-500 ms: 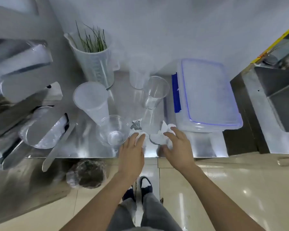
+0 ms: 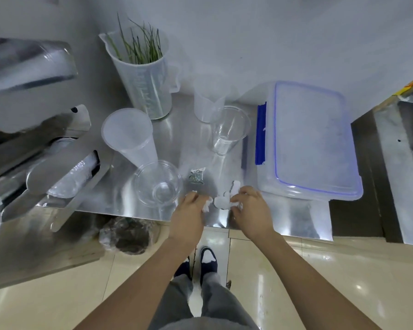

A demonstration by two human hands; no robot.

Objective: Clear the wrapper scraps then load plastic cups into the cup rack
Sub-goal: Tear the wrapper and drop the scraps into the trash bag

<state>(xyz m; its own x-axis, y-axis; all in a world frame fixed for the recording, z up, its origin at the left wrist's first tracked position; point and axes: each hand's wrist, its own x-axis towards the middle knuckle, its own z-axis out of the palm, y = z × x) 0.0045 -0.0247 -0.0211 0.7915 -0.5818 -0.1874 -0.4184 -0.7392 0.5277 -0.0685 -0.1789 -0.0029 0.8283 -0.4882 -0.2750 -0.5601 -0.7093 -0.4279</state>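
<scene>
White wrapper scraps (image 2: pixel 222 201) lie near the front edge of the steel counter (image 2: pixel 119 201). My left hand (image 2: pixel 188 215) is curled around a white scrap at its fingertips. My right hand (image 2: pixel 250 210) closes on the larger white scraps between the two hands. A small silvery foil wrapper (image 2: pixel 196 177) lies just behind them. A clear cup (image 2: pixel 158 184) stands left of my left hand, a frosted cup (image 2: pixel 130 136) behind it, another clear cup (image 2: pixel 228 132) and a frosted cup (image 2: pixel 206 101) farther back. The steel cup rack (image 2: pixel 65 177) with cups in its tubes stands at the left.
A measuring jug with green stalks (image 2: pixel 143 75) stands at the back. A lidded plastic box with blue clips (image 2: pixel 308 144) fills the counter's right side. A bag-lined bin (image 2: pixel 129 234) sits on the floor under the counter edge. A steel sink unit (image 2: pixel 410 151) is at far right.
Both hands have curled their fingers inward and gathered the white scraps; the hands sit slightly closer together than before.
</scene>
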